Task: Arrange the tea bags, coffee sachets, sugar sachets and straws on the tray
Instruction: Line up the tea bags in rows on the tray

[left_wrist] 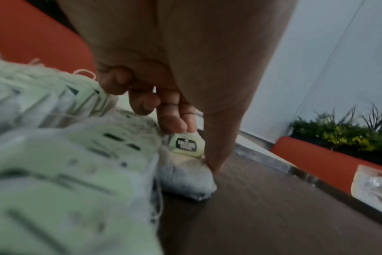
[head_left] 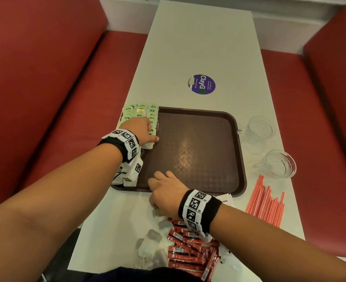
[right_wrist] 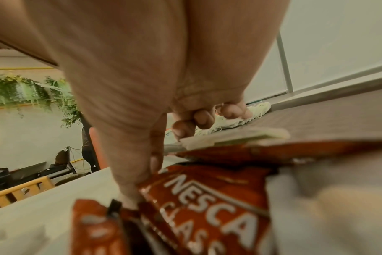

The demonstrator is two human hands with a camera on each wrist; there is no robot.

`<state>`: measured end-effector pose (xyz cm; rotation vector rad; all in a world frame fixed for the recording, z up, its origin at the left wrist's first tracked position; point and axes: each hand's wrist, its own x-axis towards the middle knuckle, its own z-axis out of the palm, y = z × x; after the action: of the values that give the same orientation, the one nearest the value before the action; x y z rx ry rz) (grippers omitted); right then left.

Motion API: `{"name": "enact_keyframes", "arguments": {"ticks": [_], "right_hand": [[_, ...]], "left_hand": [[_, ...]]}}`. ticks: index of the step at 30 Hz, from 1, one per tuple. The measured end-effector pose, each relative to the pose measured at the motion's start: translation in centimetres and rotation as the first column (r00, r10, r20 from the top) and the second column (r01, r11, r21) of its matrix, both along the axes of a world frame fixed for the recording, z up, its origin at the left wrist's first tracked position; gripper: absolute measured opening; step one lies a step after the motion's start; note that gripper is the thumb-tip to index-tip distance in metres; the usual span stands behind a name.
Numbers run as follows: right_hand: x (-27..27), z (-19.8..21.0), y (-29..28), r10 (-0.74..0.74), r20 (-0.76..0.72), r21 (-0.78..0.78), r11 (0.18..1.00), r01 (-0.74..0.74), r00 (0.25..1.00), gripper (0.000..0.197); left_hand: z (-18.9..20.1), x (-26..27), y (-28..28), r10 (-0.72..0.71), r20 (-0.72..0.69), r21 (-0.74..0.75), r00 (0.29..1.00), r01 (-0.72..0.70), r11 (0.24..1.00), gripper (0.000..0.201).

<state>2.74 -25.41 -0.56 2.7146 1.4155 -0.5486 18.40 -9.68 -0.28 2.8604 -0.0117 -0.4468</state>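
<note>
A brown tray [head_left: 198, 151] lies mid-table. Rows of green-tagged tea bags [head_left: 141, 110] line its left edge. My left hand [head_left: 152, 135] is over that row, and in the left wrist view its fingers and thumb [left_wrist: 196, 150] pinch one tea bag [left_wrist: 186, 145] resting on the tray floor [left_wrist: 273, 215]. My right hand [head_left: 162, 186] hovers at the tray's near rim with fingers curled. In the right wrist view its index fingertip [right_wrist: 181, 131] touches the edge of a white tea bag [right_wrist: 240, 136], above red coffee sachets [right_wrist: 207, 198]. Orange straws [head_left: 267, 202] lie at the right.
A heap of red coffee sachets [head_left: 188, 247] and loose tea bags [head_left: 151, 245] sits on the near table edge, with a white sachet [head_left: 225, 199] beside my right wrist. Two glass cups [head_left: 259, 129] [head_left: 280, 163] stand right of the tray. Red benches flank the table.
</note>
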Motion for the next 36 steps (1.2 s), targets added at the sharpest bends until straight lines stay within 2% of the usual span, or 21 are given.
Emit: {"name": "enact_keyframes", "arguments": {"ticks": [4,8,10,13,15,18,20,23,26,29,32,36], "right_hand": [[0.0,0.5,-0.3,-0.037,-0.039,0.056,0.998,0.040,0.999,0.012],[-0.2,1.0,-0.8,-0.091,-0.053,0.184,0.978,0.099,0.994,0.009],[-0.1,1.4,-1.0,-0.131,-0.120,0.215,0.964,0.155,0.984,0.009],[-0.2,1.9,-1.5,-0.207,-0.238,0.271,0.924,0.269,0.949,0.009],[-0.4,2.1,-1.9,-0.252,-0.313,0.312,0.884,0.349,0.916,0.010],[-0.8,2.4,-2.5,-0.305,-0.392,0.330,0.834,0.442,0.868,0.027],[-1.0,2.4,-2.9,-0.348,-0.396,0.320,0.815,0.483,0.850,0.038],[-1.5,2.2,-3.9,-0.418,-0.367,0.286,0.799,0.528,0.831,0.043],[-2.1,1.7,-4.8,-0.461,-0.363,0.291,0.769,0.569,0.810,0.039],[-2.4,1.5,-5.3,-0.492,-0.356,0.338,0.725,0.600,0.795,0.025],[-2.6,1.7,-5.5,-0.510,-0.353,0.392,0.681,0.618,0.785,0.020],[-3.2,2.1,-5.5,-0.505,-0.374,0.442,0.640,0.628,0.778,0.009]], "left_hand": [[0.4,-0.4,-0.5,-0.017,-0.007,0.013,1.000,0.017,1.000,0.034],[2.7,-2.5,-0.1,0.050,0.111,-0.172,0.993,-0.031,0.985,0.032],[4.1,-4.6,0.4,0.075,0.186,-0.263,0.980,-0.023,0.964,0.025],[5.1,-8.2,1.6,0.044,0.253,-0.286,0.966,0.031,0.958,0.013],[5.0,-10.6,2.3,-0.002,0.222,-0.255,0.975,0.060,0.965,0.009],[4.5,-13.6,2.7,-0.069,0.150,-0.213,0.986,0.100,0.972,0.011],[3.9,-15.6,2.6,-0.117,0.134,-0.191,0.984,0.141,0.971,0.016],[2.6,-18.4,2.0,-0.197,0.101,-0.140,0.975,0.210,0.968,0.023],[1.5,-20.7,1.4,-0.269,0.035,-0.115,0.962,0.272,0.955,0.025],[0.6,-22.1,0.7,-0.327,-0.027,-0.098,0.945,0.323,0.941,0.026],[-0.1,-22.8,-0.4,-0.384,-0.084,-0.063,0.920,0.380,0.923,0.037],[-0.8,-22.9,-2.1,-0.419,-0.080,-0.043,0.905,0.417,0.908,0.048]]}}
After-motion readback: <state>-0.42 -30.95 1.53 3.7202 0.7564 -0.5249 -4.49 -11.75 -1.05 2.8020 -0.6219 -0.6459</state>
